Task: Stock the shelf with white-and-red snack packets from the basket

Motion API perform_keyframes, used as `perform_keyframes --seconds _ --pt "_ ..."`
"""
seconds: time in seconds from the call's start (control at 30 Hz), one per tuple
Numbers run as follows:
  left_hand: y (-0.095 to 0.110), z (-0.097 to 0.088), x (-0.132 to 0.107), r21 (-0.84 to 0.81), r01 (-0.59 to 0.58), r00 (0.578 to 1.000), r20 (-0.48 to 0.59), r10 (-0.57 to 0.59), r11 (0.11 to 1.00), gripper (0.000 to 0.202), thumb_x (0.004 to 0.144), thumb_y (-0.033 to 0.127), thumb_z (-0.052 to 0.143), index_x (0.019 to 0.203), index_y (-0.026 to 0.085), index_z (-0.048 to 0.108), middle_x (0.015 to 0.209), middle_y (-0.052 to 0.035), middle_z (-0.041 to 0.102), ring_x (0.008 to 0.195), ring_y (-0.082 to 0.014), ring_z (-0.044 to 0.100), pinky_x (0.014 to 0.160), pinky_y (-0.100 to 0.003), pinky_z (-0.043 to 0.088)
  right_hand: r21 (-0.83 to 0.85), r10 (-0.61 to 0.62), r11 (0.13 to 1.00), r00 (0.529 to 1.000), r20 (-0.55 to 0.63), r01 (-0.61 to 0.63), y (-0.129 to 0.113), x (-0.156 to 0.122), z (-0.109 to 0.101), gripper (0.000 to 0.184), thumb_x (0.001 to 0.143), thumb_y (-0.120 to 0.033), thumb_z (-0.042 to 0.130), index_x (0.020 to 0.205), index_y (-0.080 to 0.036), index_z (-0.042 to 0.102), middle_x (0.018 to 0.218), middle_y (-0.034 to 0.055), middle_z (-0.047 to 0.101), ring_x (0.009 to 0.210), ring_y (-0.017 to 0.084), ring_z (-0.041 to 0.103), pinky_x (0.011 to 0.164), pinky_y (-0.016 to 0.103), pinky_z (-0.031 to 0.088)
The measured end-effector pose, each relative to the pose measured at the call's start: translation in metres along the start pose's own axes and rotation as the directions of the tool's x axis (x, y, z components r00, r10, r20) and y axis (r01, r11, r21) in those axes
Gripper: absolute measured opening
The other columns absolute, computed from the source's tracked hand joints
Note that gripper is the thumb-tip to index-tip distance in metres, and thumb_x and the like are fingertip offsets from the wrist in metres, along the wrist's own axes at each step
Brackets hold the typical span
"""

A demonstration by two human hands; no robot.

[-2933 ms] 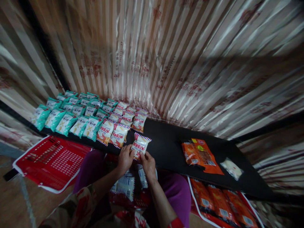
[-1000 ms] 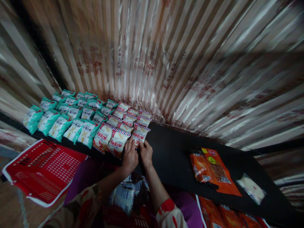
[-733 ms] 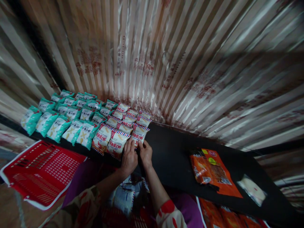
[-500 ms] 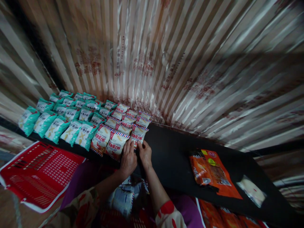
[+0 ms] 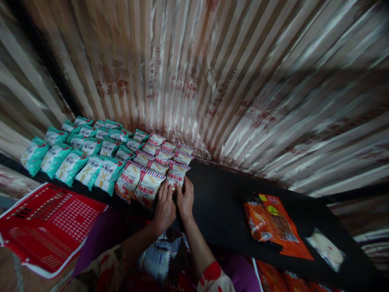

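A white and red snack bag (image 5: 176,172) with a striped top edge stands at the front right of a row of similar bags. My left hand (image 5: 165,209) grips its lower left side, fingertips in the gap beside a neighbouring snack bag (image 5: 148,187). On the lower right side, my right hand (image 5: 185,198) holds the same bag, thumb toward its front and fingers curled along the edge. Several more red and white bags (image 5: 158,166) stand behind. To the left are rows of teal and white snack bags (image 5: 107,172).
The black shelf (image 5: 215,198) stretches right, bearing orange packets (image 5: 273,223) and a clear packet with something white (image 5: 326,248). A red basket (image 5: 57,227) sits lower left. Below my arms lie more bags (image 5: 158,259). A striped plastic sheet (image 5: 194,73) hangs behind.
My right hand has shifted slightly up along the right side of the front snack bag, its fingers closer around it. The left hand stays nearly in place. The view has tilted slightly.
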State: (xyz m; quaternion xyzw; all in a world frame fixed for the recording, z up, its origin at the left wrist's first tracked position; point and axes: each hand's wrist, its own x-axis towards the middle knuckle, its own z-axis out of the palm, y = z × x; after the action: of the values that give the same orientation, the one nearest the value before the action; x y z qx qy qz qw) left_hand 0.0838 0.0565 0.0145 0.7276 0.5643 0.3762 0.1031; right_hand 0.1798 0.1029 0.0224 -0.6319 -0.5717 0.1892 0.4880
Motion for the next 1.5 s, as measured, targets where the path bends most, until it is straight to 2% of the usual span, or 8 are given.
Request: perform_keyframes --seconds 0.13,0.5,0.63,0.8,0.97,1.1,1.3,1.5 --pt "0.000 0.000 0.000 0.002 0.007 1.000 0.006 -0.007 1.000 0.061 0.078 0.003 0.037 0.138 0.005 0.028 0.146 -0.0215 0.026 0.139 -0.0291 0.018 0.108 -0.051 0.031 -0.012 -0.001 1.000 1.000 -0.013 0.001 0.002 0.000 0.002 0.047 0.085 -0.044 0.044 0.122 -0.016 0.053 0.123 0.0140 0.054 0.114 0.023 0.049 0.097 0.041 0.039" --pt "-0.002 0.001 -0.001 -0.027 0.014 1.000 0.006 -0.014 1.000 0.062 0.078 0.003 0.037 0.139 0.007 0.028 0.147 -0.0193 0.025 0.138 -0.0286 0.019 0.108 -0.051 0.031 -0.010 0.042 0.999 0.999 0.017 -0.042 0.000 -0.004 0.003 0.051 0.086 -0.045 0.041 0.128 -0.015 0.049 0.126 0.0144 0.055 0.114 0.023 0.052 0.097 0.039 0.040" --pt "0.001 -0.003 0.000 -0.011 0.014 1.000 -0.020 -0.014 1.000 0.057 0.079 0.004 0.037 0.136 0.007 0.032 0.146 -0.0205 0.026 0.139 -0.0289 0.018 0.108 -0.052 0.030 0.004 0.076 0.997 0.997 -0.009 -0.076 -0.003 -0.013 0.001 0.054 0.086 -0.046 0.041 0.129 -0.013 0.047 0.127 0.0155 0.054 0.115 0.023 0.051 0.099 0.039 0.039" --pt "0.004 -0.007 -0.001 -0.018 -0.015 0.999 -0.046 0.014 1.000 0.053 0.081 0.008 0.038 0.135 0.009 0.035 0.147 -0.0191 0.025 0.138 -0.0299 0.019 0.106 -0.053 0.033 -0.005 0.102 0.995 0.993 -0.066 -0.102 -0.004 -0.027 -0.003 0.051 0.087 -0.048 0.040 0.122 -0.012 0.053 0.121 0.0165 0.057 0.114 0.024 0.051 0.098 0.040 0.039" --pt "0.004 -0.008 -0.012 -0.057 -0.089 0.996 -0.014 0.088 0.994 0.049 0.083 0.008 0.034 0.131 0.009 0.041 0.136 -0.0169 0.044 0.132 -0.0253 0.033 0.106 -0.049 0.035 0.006 0.070 0.998 0.994 -0.085 -0.070 -0.006 -0.041 -0.012 0.043 0.087 -0.045 0.038 0.109 -0.014 0.059 0.110 0.0141 0.062 0.103 0.022 0.056 0.093 0.038 0.043" --pt "0.007 -0.009 -0.023 -0.099 -0.108 0.994 0.018 0.110 0.989 0.042 0.084 0.009 0.034 0.123 0.010 0.049 0.121 -0.0150 0.055 0.119 -0.0229 0.046 0.101 -0.046 0.041 0.037 0.058 0.998 0.997 -0.044 -0.056 -0.009 -0.054 -0.016 0.037 0.088 -0.039 0.036 0.101 -0.016 0.062 0.101 0.0112 0.064 0.095 0.019 0.059 0.090 0.035 0.045" --pt "0.011 -0.012 -0.037 -0.110 -0.122 0.991 0.042 0.127 0.986 0.035 0.086 0.015 0.039 0.119 0.009 0.052 0.116 -0.0156 0.058 0.115 -0.0235 0.048 0.099 -0.045 0.044 0.016 0.009 1.000 0.998 -0.063 -0.008 -0.006 -0.070 -0.017 0.036 0.087 -0.033 0.037 0.101 -0.014 0.063 0.108 0.0139 0.062 0.104 0.020 0.056 0.095 0.038 0.043" --pt "0.012 -0.013 -0.040 -0.087 -0.080 0.996 0.036 0.083 0.993 0.040 0.084 0.010 0.035 0.121 0.007 0.050 0.121 -0.0158 0.055 0.118 -0.0236 0.045 0.102 -0.044 0.041 0.032 0.049 0.998 0.998 -0.045 -0.047 -0.005 -0.065 -0.017 0.041 0.086 -0.037 0.039 0.106 -0.011 0.063 0.113 0.0162 0.061 0.108 0.021 0.055 0.097 0.039 0.041"
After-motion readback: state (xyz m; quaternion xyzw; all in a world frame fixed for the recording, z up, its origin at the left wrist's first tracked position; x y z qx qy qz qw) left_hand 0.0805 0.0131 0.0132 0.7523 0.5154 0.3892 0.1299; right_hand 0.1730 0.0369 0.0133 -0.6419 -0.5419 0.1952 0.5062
